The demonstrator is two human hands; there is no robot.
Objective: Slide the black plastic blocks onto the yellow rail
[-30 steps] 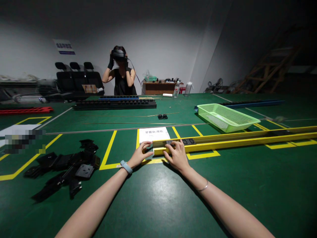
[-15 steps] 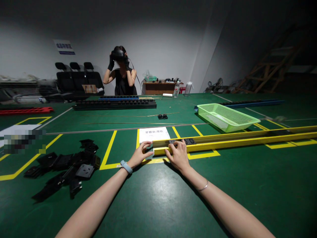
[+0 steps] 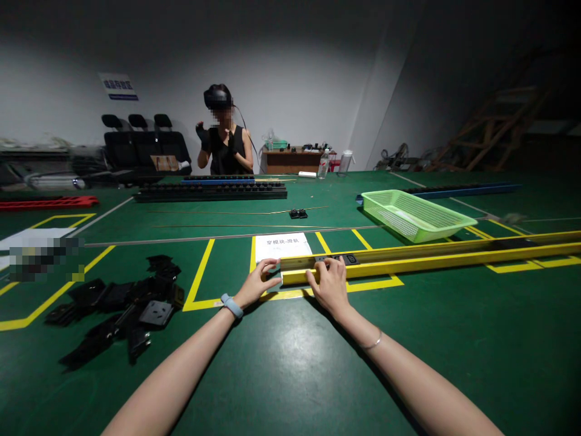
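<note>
The right hand (image 3: pixel 330 287), fingers bent and apart, was nearer, over socket blocks (image 3: pixel 351 260) in the left-to-right yellow rail (image 3: pixel 408 263); the left hand (image 3: pixel 253 284) was spread.

My green counter (image 3: pixel 290 369) carries a long yellow channel (image 3: pixel 431 263). Left of that channel I have a heap of black modules (image 3: pixel 120 295); just behind its left end, a white paper (image 3: pixel 272 249); behind it, a light-green basket (image 3: pixel 403 229); farther behind it, a black rail (image 3: pixel 213 194).
</note>
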